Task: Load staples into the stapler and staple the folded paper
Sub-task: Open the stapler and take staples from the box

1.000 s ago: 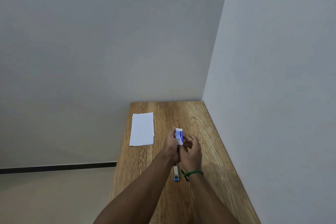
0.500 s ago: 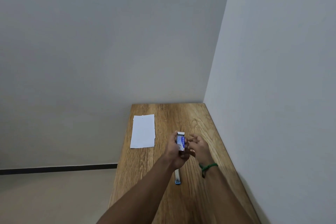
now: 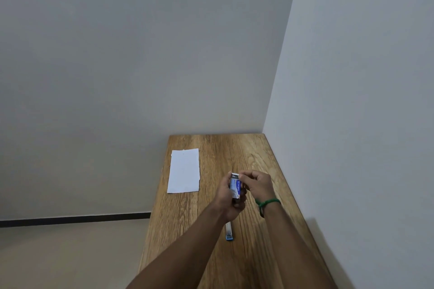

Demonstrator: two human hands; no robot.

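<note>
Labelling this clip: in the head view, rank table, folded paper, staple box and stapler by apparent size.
Largest first:
wooden table
folded paper
staple box and stapler: unranked, since the left hand hides part of each

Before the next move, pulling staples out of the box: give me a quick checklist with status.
1. Grip of left hand on staple box: ok.
2. Top end of the box open: ok.
3. Pinch of right hand at that open end: ok.
4. Staples actually caught: cannot tell, the fingers hide them.
5. Is the stapler on the table open for loading: cannot tell, the left wrist covers most of it.
6. Is the paper flat and clear of both hands: ok.
</note>
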